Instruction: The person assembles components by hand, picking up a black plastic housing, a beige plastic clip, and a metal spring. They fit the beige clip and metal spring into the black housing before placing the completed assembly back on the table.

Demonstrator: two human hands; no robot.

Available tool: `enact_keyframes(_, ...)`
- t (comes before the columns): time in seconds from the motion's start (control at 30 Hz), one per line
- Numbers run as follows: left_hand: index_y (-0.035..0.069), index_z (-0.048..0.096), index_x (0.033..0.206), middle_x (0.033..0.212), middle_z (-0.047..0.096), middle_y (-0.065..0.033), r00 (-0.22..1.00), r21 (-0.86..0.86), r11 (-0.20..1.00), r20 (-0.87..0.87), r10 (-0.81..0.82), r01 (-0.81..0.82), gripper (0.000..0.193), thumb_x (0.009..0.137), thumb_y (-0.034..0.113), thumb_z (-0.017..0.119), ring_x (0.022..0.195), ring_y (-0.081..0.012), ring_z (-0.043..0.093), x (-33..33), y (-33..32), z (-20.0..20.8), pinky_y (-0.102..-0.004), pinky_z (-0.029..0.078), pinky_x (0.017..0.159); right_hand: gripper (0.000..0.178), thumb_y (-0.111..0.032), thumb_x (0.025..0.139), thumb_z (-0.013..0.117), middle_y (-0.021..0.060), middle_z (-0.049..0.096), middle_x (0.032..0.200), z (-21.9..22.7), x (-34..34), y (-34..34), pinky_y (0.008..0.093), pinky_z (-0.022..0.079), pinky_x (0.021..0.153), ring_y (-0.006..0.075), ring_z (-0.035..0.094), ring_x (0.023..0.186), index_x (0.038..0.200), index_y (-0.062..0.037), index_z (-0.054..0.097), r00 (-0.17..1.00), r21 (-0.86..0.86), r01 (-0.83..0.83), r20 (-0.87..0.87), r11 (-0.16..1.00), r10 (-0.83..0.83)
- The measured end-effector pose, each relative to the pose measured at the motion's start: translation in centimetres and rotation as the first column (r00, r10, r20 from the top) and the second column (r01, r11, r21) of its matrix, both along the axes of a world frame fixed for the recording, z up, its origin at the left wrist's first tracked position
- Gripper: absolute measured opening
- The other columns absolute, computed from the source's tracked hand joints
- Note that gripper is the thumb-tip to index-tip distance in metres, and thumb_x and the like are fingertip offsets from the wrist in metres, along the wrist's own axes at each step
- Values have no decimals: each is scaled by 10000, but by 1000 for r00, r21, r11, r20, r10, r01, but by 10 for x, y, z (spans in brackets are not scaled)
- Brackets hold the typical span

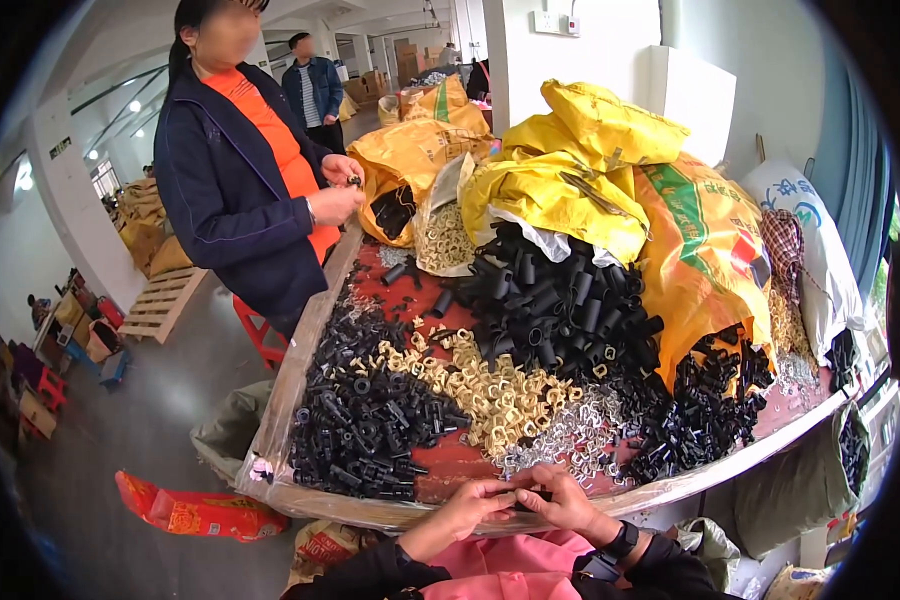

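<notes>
lying on the floor at left, a red bag [202, 512] marks one end of a crowded scene, while a co-worker [238, 170] in a dark jacket stands across the bench [448, 468], fingering something small and dark. next to the bench's left edge spreads a heap of black plastic parts [360, 425]. at the near edge, the wearer's left hand [468, 508] comes in, its fingertips meeting those of the right; whether they grip or only steady is hidden. behind lie scattered tan rings [505, 405], with a mound of black tubes [540, 290] beyond. between the two hands sits a small black piece [542, 494], partly covered, which the right hand [562, 502] pinches between thumb and fingers. the step in hand looks like two-handed fingertip work on that piece, and the next move seems to call for a steady right pinch and fine pressure from the left, so the piece does not slip. just past the hands glint silver clips [575, 440]. farther right, an orange sack [695, 235] stands over a second black heap [705, 405], and a white sack [808, 265] closes the row.
</notes>
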State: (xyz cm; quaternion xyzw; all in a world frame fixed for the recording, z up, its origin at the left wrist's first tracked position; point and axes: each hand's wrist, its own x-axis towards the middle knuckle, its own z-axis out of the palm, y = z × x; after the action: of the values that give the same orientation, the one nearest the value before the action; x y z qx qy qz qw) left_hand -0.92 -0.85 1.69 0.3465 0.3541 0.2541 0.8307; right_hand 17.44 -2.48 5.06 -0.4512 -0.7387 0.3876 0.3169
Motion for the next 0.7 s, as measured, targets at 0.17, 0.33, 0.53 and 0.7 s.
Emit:
enact_keyframes(0.17,8,489,1078,947,565,-55,999,-20,1000,41,24,-24,286,806,84,532,776,-132,576,-4,-3,5,-247,490,677,532,-352,759,569,173,488,1088,17,3,1,374,376,846,331,482,978,1139,-7,430,944,143,-315,-57,938,325)
enact_keyframes(0.33,39,492,1063,935,557,-33,993,-40,998,106,56,-52,297,785,109,569,764,-117,561,-1,-21,14,-218,473,663,625,-349,741,593,202,434,1164,26,4,-14,373,354,896,344,446,1050,1196,14,366,875,208,-479,33,853,484)
enact_keyframes(0.53,12,437,1105,1021,525,-75,995,20,999,90,-32,30,310,810,69,512,831,-165,573,-2,-25,28,-280,495,703,617,-336,713,627,201,482,1087,26,0,-21,382,378,856,334,480,996,1158,28,402,914,195,-386,-50,902,402)
enact_keyframes(0.7,58,465,1090,966,536,-43,980,-41,998,191,59,-52,344,783,164,580,839,-142,552,-2,-30,25,-264,481,668,601,-322,689,646,184,520,1007,25,-4,-21,379,396,817,316,511,934,1124,34,432,948,144,-288,-99,947,304)
